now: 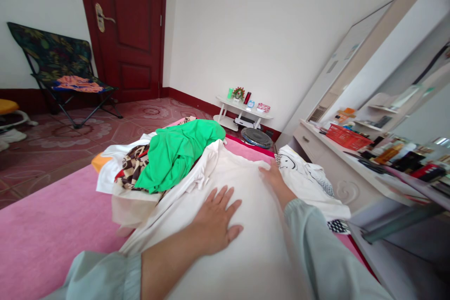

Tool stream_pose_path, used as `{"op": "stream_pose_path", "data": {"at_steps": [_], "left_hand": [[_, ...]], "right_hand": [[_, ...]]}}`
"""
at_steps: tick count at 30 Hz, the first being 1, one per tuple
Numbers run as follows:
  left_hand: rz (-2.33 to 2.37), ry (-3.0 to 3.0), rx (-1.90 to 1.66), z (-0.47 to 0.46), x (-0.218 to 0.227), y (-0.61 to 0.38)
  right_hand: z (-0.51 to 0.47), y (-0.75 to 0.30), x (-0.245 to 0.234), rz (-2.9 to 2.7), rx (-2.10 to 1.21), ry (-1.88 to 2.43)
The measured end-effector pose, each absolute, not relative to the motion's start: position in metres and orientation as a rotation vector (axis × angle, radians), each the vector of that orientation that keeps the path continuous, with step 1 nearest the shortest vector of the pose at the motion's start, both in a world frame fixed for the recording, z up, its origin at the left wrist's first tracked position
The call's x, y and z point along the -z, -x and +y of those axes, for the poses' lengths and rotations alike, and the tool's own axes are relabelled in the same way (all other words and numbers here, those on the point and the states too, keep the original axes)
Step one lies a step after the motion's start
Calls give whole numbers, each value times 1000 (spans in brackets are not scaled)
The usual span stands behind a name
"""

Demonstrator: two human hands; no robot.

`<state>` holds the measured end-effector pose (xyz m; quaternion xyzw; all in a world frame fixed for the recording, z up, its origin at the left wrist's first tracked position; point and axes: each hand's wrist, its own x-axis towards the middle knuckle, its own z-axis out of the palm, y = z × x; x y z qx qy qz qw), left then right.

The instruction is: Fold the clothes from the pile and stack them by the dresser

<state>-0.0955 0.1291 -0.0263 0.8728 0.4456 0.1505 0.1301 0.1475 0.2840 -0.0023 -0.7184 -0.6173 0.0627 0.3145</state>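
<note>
A white long-sleeved shirt [246, 225] lies spread on the pink bed cover [63, 229], its neckline at the far end. My left hand [216, 222] rests flat on the middle of the shirt, fingers spread and holding nothing. At the shirt's far right shoulder is my right hand [274, 180], slightly blurred, with the thumb apart from the fingers and touching the fabric. Left of the shirt sits a heap of clothes, with a green garment [179, 152] on top and a brown patterned garment [131, 166] beneath. White printed clothing [309, 180] lies to the right.
A dressing table [333, 168] with a red basket [348, 137] and several bottles stands close on the right. Beyond the bed are a low white table [242, 108] and a round dark object [256, 138]. A folding chair [66, 63] stands near the red door [130, 28].
</note>
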Motion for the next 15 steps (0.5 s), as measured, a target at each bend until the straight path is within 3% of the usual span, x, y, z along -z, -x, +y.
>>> {"op": "stream_pose_path", "data": {"at_steps": [7, 15], "left_hand": [[1287, -2543, -508, 130, 27, 97], [1509, -2542, -699, 144, 19, 112]], "right_hand": [[182, -82, 41, -1921, -389, 1587], [135, -58, 37, -2039, -157, 1596]]}}
